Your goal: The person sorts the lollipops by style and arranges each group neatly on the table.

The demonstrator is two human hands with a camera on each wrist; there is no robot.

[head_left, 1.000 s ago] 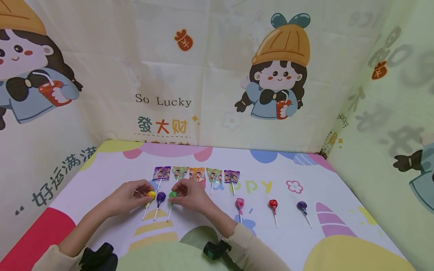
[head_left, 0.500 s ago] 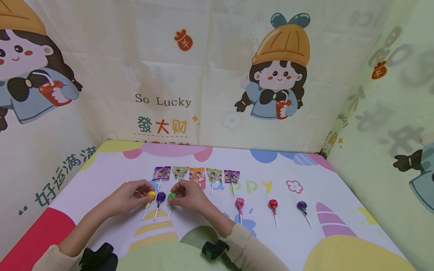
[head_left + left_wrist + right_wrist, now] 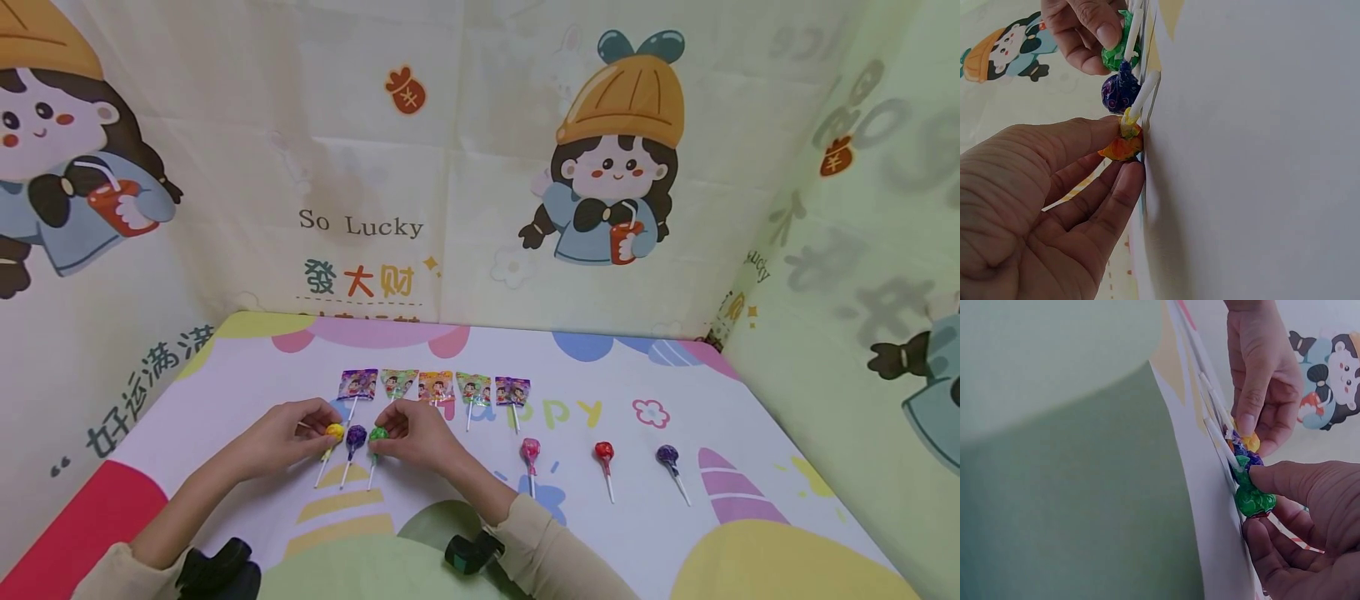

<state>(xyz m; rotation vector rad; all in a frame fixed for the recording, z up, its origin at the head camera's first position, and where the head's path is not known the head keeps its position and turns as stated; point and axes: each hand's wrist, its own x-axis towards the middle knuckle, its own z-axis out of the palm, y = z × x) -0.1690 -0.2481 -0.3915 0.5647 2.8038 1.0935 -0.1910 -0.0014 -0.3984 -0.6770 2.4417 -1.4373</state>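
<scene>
My left hand (image 3: 288,435) pinches the wrapped head of a yellow lollipop (image 3: 334,431) between thumb and fingers; its underside looks orange in the left wrist view. Thumb and fingertips of my right hand (image 3: 422,437) grip a green lollipop (image 3: 1255,501) by its head. Between the two lies a dark purple lollipop (image 3: 356,437), close beside both heads. All three white sticks point toward the person, side by side on the table.
Behind the hands runs a row of several flat-bagged lollipops, including an orange one (image 3: 437,386) and a purple one (image 3: 513,390). To the right lie a pink lollipop (image 3: 531,451), a red lollipop (image 3: 604,452) and another purple lollipop (image 3: 667,456), spaced apart. A printed cloth wall (image 3: 480,167) rises behind the table.
My right hand has slid a little to the left with the green lollipop, bringing it nearer the purple one. The left hand and yellow lollipop have stayed in place.
</scene>
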